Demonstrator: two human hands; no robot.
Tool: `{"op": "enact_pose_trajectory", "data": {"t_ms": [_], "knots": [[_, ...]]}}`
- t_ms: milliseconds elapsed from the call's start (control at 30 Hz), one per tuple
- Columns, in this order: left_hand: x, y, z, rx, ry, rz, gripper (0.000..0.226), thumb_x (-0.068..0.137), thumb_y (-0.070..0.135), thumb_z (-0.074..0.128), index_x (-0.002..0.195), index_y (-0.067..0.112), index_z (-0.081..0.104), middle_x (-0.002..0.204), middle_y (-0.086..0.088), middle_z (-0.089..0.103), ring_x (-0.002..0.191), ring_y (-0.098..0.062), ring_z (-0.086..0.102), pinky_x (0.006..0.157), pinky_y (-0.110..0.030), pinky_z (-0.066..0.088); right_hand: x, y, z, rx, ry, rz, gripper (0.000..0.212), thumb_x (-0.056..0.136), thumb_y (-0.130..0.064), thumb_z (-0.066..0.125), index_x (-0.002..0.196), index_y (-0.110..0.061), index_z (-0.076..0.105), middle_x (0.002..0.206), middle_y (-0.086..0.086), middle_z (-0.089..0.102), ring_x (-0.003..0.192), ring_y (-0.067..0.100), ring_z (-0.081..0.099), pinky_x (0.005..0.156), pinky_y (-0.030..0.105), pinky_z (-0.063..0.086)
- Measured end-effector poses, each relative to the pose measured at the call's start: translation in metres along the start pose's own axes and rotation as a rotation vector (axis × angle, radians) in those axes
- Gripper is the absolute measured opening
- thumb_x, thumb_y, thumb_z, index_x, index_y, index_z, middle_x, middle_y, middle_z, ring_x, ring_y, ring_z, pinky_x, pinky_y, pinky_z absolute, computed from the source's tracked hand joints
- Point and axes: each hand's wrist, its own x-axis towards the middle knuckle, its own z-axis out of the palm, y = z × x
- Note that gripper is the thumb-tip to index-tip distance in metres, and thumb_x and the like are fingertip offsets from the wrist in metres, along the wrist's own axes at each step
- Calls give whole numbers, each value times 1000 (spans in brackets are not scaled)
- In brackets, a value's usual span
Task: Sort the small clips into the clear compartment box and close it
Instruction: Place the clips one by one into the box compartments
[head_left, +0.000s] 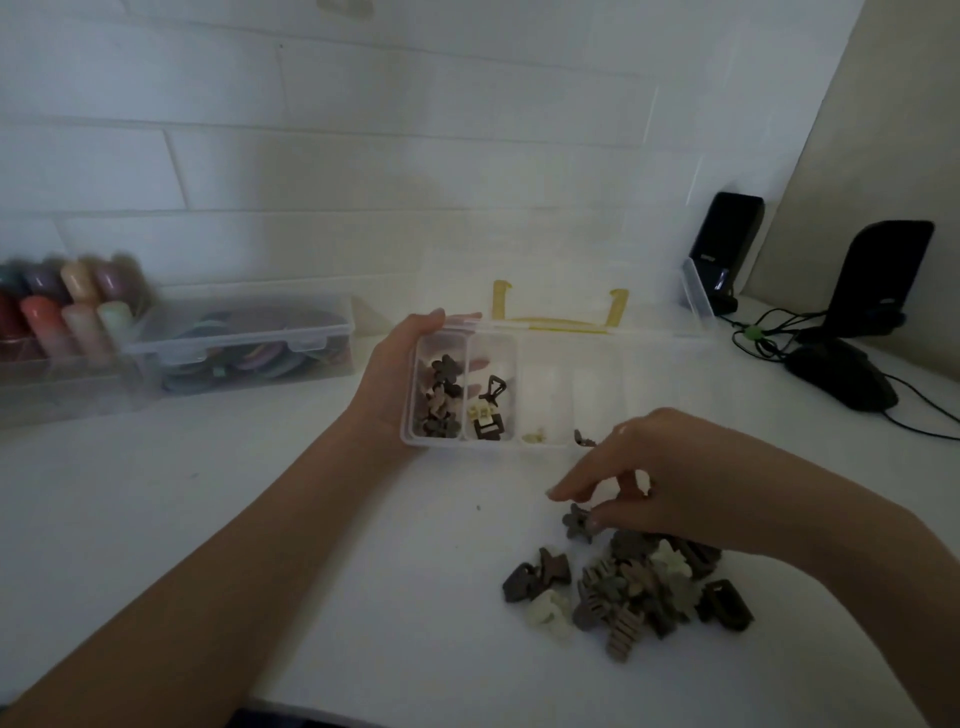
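Now the right hand (649, 483) pinches a dark flower clip (577, 524) at the pile's (639, 587) far edge; the box (566, 441) lies up-left, steadied at its left end by the left hand (395, 364).

compartment box (545, 395): clear glossy plastic | clips (631, 590): matt plastic | table (208, 493): smooth white

No readable text; small marks on black speakers (727, 244) illegible.
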Motion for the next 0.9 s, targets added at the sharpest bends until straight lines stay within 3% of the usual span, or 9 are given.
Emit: {"op": "enact_pose_trajectory", "data": {"t_ms": [133,233,300,433,567,800,900], "knots": [[0,1,2,-11,19,-11,44,71,39,58,105,13,68,107,-14,63,103,-33,57,98,-49,39,1,-2,4,-34,-14,0,21,81,-38,66,101,-45,66,66,-32,45,74,-26,42,61,3,37],[0,1,1,-3,24,-7,45,70,39,58,104,13,69,108,-14,63,104,-34,56,99,-49,39,4,-3,6,-10,22,-26,16,80,-33,69,95,-40,69,66,-31,52,73,-14,52,59,6,39],[-1,1,1,4,18,-9,47,68,40,61,106,13,68,112,-17,61,104,-34,56,96,-49,40,6,-3,8,170,130,-85,21,79,-20,71,95,-33,71,75,-27,62,74,-6,59,62,7,43],[-4,2,3,8,0,-33,62,59,46,66,112,14,64,107,-16,59,87,-30,59,74,-38,46,9,-8,14,585,388,-116,39,75,0,73,104,-27,69,92,-10,69,85,10,66,76,21,55],[-7,1,6,25,25,1,49,75,41,58,113,10,63,94,-17,63,73,-27,61,64,-33,48,14,-12,23,718,431,-74,36,75,8,69,98,-20,70,96,-4,70,85,11,68,80,25,56],[-6,-1,9,71,32,-50,52,61,45,63,97,8,66,85,-16,65,78,-30,55,75,-38,43,16,-8,27,791,489,-82,32,75,10,68,92,-16,64,95,-4,70,89,14,68,80,30,57],[-6,-2,9,71,41,-40,56,60,45,64,99,4,64,86,-17,64,78,-31,54,75,-39,42,17,-7,29,794,509,-64,33,74,7,70,92,-19,61,95,-1,71,89,17,68,78,38,58]]}}
